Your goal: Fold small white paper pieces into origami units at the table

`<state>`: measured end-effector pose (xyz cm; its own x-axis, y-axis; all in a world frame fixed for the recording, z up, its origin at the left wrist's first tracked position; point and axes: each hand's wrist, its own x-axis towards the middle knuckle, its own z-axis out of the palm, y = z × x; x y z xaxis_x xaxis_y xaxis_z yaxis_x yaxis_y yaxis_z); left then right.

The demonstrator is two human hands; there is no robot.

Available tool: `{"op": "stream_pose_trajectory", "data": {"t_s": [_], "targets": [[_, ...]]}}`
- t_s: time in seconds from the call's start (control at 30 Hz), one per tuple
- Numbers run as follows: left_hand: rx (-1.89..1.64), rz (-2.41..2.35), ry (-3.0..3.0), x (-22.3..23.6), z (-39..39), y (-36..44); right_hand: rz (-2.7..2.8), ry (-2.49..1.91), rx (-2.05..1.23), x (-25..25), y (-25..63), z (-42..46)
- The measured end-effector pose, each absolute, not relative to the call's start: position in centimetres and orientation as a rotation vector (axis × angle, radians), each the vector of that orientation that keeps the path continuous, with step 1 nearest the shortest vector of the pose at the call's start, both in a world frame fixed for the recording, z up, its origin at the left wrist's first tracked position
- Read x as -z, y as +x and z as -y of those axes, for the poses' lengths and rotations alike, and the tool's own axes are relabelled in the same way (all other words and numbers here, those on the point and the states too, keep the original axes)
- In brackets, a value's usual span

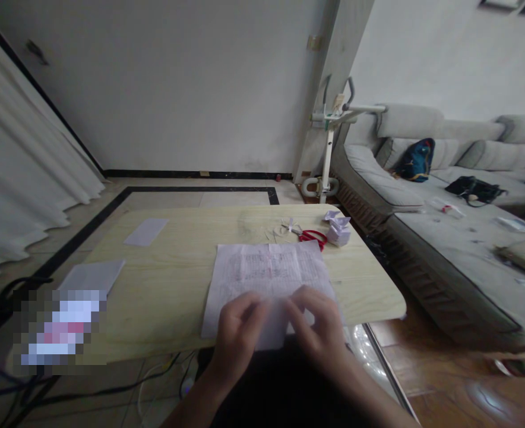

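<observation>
The left hand and right hand pinch the top edge of a small white sheet between thumbs and fingertips (motion blur softens the grip). That sheet hangs between and below the fingertips, over the near part of a large creased, printed paper lying on the bench. Beyond the large paper's far right corner are red-handled scissors, just beside a folded paper box.

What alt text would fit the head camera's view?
A person's left hand and right hand pinch blurred paper over a printed sheet on a wooden table. Beyond lie red-handled scissors and folded paper shapes; at right, a grey sofa.
</observation>
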<state>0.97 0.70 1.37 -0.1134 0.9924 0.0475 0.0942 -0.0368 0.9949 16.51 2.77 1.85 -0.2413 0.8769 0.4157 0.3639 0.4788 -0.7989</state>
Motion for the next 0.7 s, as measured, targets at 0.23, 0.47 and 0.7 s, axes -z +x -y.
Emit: {"op": "stream_pose_trajectory", "data": {"t_s": [0.23,0.47,0.7], "targets": [[-1.299,-1.406,1.316,-1.0,-1.0,1.0,1.867,-0.949,-0.584,-1.9,16.5,-2.9],[-1.460,-1.484,1.545,-0.2,-0.8,1.5,1.500,-1.182,-0.966,-1.6,16.1,-3.3],[-1.505,-1.530,1.682,0.1,-0.8,1.4,1.398,-1.204,-0.948,-1.7,15.9,-3.3]]}}
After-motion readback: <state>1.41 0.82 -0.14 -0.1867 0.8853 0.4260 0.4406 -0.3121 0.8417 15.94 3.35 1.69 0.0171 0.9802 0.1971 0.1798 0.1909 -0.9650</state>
